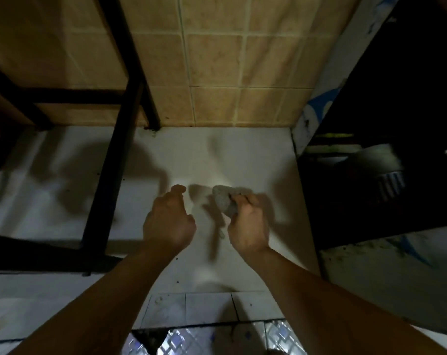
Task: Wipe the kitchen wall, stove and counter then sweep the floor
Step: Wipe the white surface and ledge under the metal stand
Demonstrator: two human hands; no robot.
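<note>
Right hand [246, 221] grips the rag [226, 201], left hand [167, 221] loosely curled, empty. I'd press flat, wiping the counter [242, 160] toward the rack [115, 149].

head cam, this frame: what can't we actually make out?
- Grey cloth: the right hand is curled round it, so its lower part is hidden, and motion blur smears it.
- Left hand: seen from the back, its fingertips are hidden.
- Dark shelf on the right: contents lost in shadow.
- Black frame: cut off by the left edge.
- Stove: not in view.
</note>
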